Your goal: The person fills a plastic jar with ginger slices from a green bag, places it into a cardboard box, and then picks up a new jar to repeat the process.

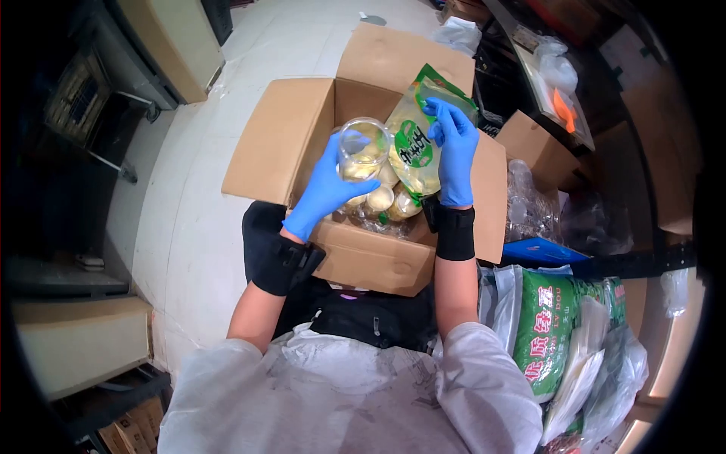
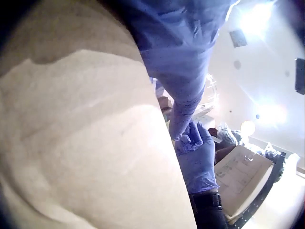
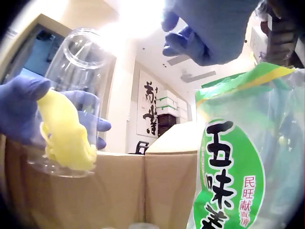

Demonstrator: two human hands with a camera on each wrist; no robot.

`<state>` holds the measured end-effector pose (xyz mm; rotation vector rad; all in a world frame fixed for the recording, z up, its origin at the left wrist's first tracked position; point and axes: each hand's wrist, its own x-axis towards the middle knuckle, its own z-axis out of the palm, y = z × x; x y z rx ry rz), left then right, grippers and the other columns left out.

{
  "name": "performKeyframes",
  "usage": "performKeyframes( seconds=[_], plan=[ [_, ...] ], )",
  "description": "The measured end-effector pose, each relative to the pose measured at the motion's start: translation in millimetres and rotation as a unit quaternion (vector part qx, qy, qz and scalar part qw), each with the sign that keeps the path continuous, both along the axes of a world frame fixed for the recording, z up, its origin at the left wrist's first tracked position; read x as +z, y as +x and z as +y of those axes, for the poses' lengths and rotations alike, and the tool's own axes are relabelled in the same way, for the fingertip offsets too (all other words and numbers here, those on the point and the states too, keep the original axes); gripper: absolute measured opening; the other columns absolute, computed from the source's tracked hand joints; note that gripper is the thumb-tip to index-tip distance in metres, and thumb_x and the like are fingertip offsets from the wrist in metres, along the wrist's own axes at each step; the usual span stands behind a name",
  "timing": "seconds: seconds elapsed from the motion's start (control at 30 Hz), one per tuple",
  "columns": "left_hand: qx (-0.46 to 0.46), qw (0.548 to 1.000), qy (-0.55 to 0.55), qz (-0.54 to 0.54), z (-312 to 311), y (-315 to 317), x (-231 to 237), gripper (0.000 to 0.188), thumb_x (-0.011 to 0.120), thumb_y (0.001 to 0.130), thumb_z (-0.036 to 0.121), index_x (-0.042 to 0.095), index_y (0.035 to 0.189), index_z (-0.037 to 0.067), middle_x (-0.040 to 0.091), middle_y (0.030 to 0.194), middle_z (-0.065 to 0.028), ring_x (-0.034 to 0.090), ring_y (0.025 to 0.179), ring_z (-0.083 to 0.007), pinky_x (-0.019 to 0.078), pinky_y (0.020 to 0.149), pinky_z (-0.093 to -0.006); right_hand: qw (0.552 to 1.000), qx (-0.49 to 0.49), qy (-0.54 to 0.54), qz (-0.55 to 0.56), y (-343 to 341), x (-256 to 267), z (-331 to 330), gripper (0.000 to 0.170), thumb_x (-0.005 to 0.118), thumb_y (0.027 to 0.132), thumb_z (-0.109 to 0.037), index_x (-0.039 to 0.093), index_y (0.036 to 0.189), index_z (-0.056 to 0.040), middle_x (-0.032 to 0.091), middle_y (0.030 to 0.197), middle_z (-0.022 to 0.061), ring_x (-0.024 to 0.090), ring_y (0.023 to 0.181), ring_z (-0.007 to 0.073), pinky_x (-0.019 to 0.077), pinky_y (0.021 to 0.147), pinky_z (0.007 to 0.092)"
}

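Note:
My left hand [image 1: 325, 181], in a blue glove, grips a clear plastic cup [image 1: 364, 147] over an open cardboard box [image 1: 378, 257]. Soft yellow slices of food [image 3: 66, 131] lie inside this cup, as the right wrist view shows. A clear bag [image 3: 233, 162] with green printing leans upright in the box, holding pale yellow contents. Beside the bag's upper part is my gloved right hand [image 1: 457, 147], its fingers loosely bent with nothing visible in them. Under the cup, several containers [image 1: 380, 198] with yellowish contents sit in the box.
The box's flaps [image 1: 280, 140] fold outward around it. To the right stands another carton holding clear plastic cups [image 1: 522, 189]. A green printed sack [image 1: 541, 333] and plastic bags [image 1: 616, 378] lie near my right side. An orange item [image 1: 563, 110] is on the shelf.

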<state>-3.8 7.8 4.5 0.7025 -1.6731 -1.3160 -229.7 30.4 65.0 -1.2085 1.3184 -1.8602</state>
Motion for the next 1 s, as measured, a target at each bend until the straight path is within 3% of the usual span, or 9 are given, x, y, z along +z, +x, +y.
performKeyframes(
  seconds=[0.13,0.2,0.27,0.33,0.5,0.53,0.6,0.77,1.0],
  plan=[
    [0.034,0.999,0.016,0.023,-3,-1,-7,0.083,0.091,0.071,0.016,0.043,0.139,0.007,0.060,0.127,-0.0109,0.058,0.121,-0.0212,0.0488,0.102,-0.0348,0.995,-0.078,0.042,0.038,-45,7,-13,0.021,0.062,0.096,-0.013,0.073,0.106,0.0017,0.074,0.093,0.0069,0.066,0.076,0.0099,0.0514,0.068,0.0230],
    [0.051,0.998,0.035,0.024,1,0,3,0.080,0.090,0.071,0.015,0.044,0.137,0.007,0.060,0.126,-0.0114,0.058,0.120,-0.0219,0.0500,0.100,-0.0348,0.949,-0.019,0.157,0.274,-75,18,-19,0.022,0.060,0.094,-0.011,0.075,0.103,0.0022,0.074,0.091,0.0087,0.066,0.075,0.0122,0.0519,0.067,0.0246],
    [0.117,0.993,0.011,-0.003,1,1,4,0.081,0.088,0.074,0.010,0.043,0.141,0.006,0.056,0.131,-0.0119,0.056,0.122,-0.0231,0.0495,0.102,-0.0362,0.920,0.007,0.216,0.326,-103,20,-34,0.023,0.059,0.090,-0.010,0.074,0.098,0.0046,0.074,0.087,0.0113,0.069,0.079,0.0162,0.0558,0.073,0.0292],
    [0.120,0.992,0.021,0.019,-1,0,-4,0.079,0.089,0.074,0.010,0.044,0.140,0.007,0.056,0.129,-0.0120,0.056,0.120,-0.0229,0.0501,0.099,-0.0360,0.801,0.110,0.296,0.508,-129,8,-57,0.025,0.058,0.088,-0.011,0.074,0.099,0.0052,0.074,0.087,0.0113,0.069,0.076,0.0171,0.0558,0.073,0.0316],
    [0.145,0.989,0.021,0.013,-1,2,1,0.080,0.089,0.073,0.015,0.045,0.139,0.007,0.061,0.127,-0.0139,0.060,0.117,-0.0247,0.0508,0.099,-0.0364,0.679,0.292,0.413,0.533,-126,-28,-100,0.035,0.061,0.097,-0.025,0.069,0.120,0.0002,0.072,0.112,0.0094,0.062,0.105,0.0191,0.0480,0.096,0.0306],
    [0.147,0.989,0.025,0.015,-2,4,2,0.080,0.089,0.073,0.015,0.045,0.139,0.007,0.061,0.127,-0.0139,0.060,0.117,-0.0247,0.0508,0.099,-0.0364,0.651,0.252,0.247,0.672,-134,-44,-104,0.035,0.058,0.100,-0.025,0.068,0.124,-0.0021,0.070,0.118,0.0077,0.061,0.109,0.0208,0.0458,0.101,0.0316],
    [0.143,0.989,0.030,0.018,-2,5,1,0.081,0.088,0.073,0.016,0.045,0.140,0.007,0.061,0.128,-0.0146,0.060,0.118,-0.0262,0.0508,0.099,-0.0369,0.650,0.240,0.245,0.678,-157,-105,-112,0.035,0.057,0.100,-0.026,0.068,0.125,-0.0023,0.070,0.118,0.0078,0.061,0.109,0.0210,0.0459,0.101,0.0317],
    [0.176,0.983,0.018,0.039,-4,3,-6,0.084,0.091,0.069,0.017,0.046,0.139,0.007,0.062,0.128,-0.0167,0.063,0.116,-0.0293,0.0527,0.097,-0.0396,0.734,0.300,0.346,0.502,-120,-107,-118,0.036,0.056,0.101,-0.027,0.066,0.126,-0.0031,0.069,0.120,0.0084,0.061,0.110,0.0217,0.0462,0.101,0.0324],
    [0.188,0.980,0.033,0.053,-6,4,-8,0.083,0.092,0.069,0.017,0.046,0.138,0.007,0.065,0.124,-0.0176,0.067,0.110,-0.0317,0.0550,0.092,-0.0399,0.737,0.364,0.418,0.388,-102,-105,-112,0.037,0.054,0.102,-0.029,0.065,0.127,-0.0043,0.068,0.123,0.0093,0.062,0.110,0.0226,0.0467,0.101,0.0333]
  ],
)
